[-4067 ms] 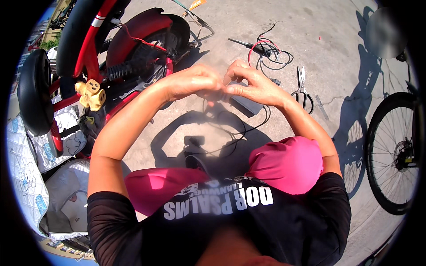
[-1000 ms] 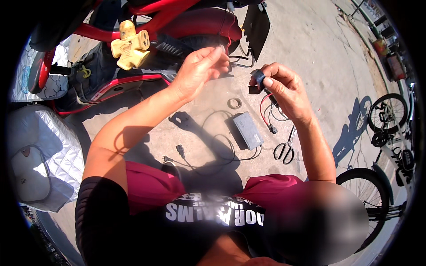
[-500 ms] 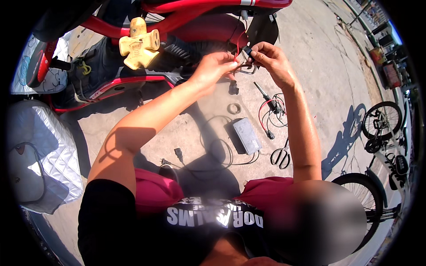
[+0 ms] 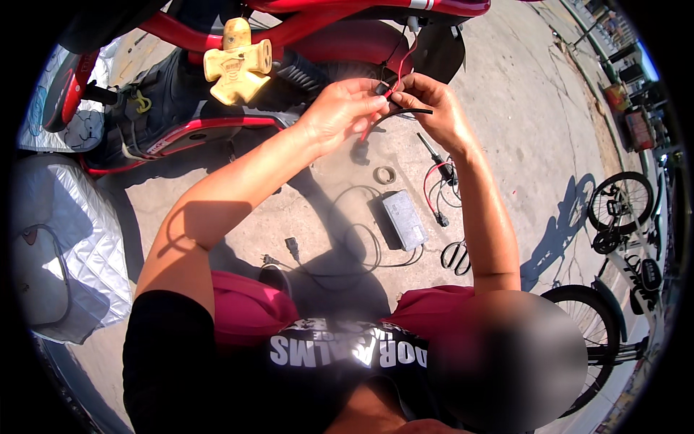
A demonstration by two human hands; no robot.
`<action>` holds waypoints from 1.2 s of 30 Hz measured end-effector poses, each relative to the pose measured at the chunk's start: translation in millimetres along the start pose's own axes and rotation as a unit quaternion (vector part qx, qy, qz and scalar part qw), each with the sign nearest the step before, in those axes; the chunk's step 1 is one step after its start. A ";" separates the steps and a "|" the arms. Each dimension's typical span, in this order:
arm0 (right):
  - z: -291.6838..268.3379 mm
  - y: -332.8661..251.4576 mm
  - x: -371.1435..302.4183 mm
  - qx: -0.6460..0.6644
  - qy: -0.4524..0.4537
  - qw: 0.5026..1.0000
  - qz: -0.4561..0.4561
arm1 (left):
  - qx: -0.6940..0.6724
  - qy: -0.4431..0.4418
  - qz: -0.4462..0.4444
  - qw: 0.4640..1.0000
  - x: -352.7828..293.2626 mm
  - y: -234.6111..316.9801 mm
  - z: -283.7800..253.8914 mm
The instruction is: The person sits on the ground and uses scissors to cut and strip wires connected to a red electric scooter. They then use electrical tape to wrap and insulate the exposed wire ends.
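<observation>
My left hand (image 4: 345, 112) is closed, its thumb and fingers pinching a thin red wire near a small black piece (image 4: 382, 89). Close beside it, my right hand (image 4: 434, 108) pinches the same wiring. Upward from the fingertips, the red wire (image 4: 403, 64) runs to a pale connector (image 4: 413, 24) under a red vehicle frame (image 4: 303, 29). A black wire or sleeve (image 4: 410, 111) curves out below the fingers toward the right hand. Under my left hand hangs a dark plug (image 4: 360, 153), slightly blurred. The exact joint between the fingertips is partly hidden.
On the concrete lie a roll of tape (image 4: 384, 174), a grey charger box (image 4: 405, 223) with a cable, a pen-shaped tool (image 4: 432, 150), and black-handled scissors (image 4: 455, 257). A yellow multi-way outlet (image 4: 237, 64) hangs at upper left. Bicycles (image 4: 620, 202) stand at right.
My hands have come closer together, the right moving left and slightly down. The dark plug has swung left. The black piece has gone from the right fingers to beside the left fingertips.
</observation>
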State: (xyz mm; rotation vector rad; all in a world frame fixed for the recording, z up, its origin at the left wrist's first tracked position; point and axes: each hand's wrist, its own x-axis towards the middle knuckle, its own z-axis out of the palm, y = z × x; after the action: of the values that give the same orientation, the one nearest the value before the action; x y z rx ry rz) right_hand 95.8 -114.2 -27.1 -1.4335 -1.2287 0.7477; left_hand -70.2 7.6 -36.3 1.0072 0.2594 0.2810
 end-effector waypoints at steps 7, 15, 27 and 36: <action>2.1 -12.8 -7.9 -0.006 0.012 1.000 0.001 | 0.003 0.056 0.003 0.998 -3.8 4.0 8.4; 5.4 -7.2 -11.2 0.038 0.000 0.999 -0.020 | 0.017 0.099 0.047 0.994 -8.8 1.0 16.5; 7.7 -3.9 -15.5 0.037 0.011 0.999 0.021 | 0.164 0.077 0.094 0.979 -3.0 2.3 13.7; 15.1 -20.6 -21.6 0.069 0.047 0.994 0.069 | 0.333 0.091 0.189 0.919 10.2 -13.0 7.3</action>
State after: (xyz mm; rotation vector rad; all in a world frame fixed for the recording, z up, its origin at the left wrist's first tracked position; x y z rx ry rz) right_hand 70.0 -131.7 -14.7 -1.4329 -0.9943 0.8334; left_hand -56.8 -1.2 -44.6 1.7164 0.3383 0.6694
